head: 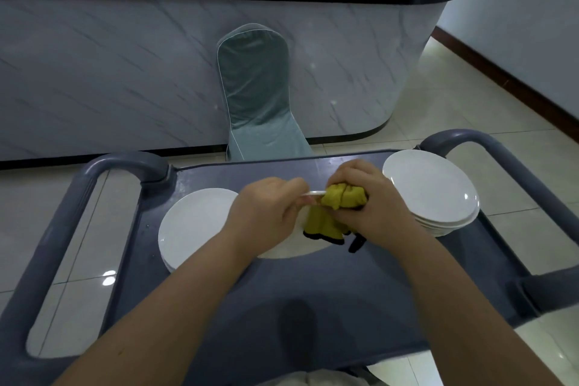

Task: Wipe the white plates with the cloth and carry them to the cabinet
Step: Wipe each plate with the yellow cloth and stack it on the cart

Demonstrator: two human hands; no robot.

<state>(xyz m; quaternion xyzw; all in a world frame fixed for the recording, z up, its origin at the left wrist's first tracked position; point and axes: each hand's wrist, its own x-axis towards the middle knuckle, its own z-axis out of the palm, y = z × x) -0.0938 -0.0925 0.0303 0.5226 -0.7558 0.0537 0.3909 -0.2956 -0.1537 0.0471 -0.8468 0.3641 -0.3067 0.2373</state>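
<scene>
My left hand (269,213) grips the rim of a white plate (282,249), tilted up above the grey cart top (282,291). My right hand (372,207) holds a bunched yellow cloth (338,200) with a black edge, folded over that plate's far rim. Much of the held plate is hidden behind my hands. A short stack of white plates (194,222) lies at the left of the cart. A taller stack of white plates (432,188) sits at the cart's far right corner.
The cart has grey tubular handles at the left (62,229) and right (517,172). Beyond it stands a chair in a pale green cover (257,94) against a marble-look counter (125,72) with a black top. Tiled floor (454,103) runs off to the right.
</scene>
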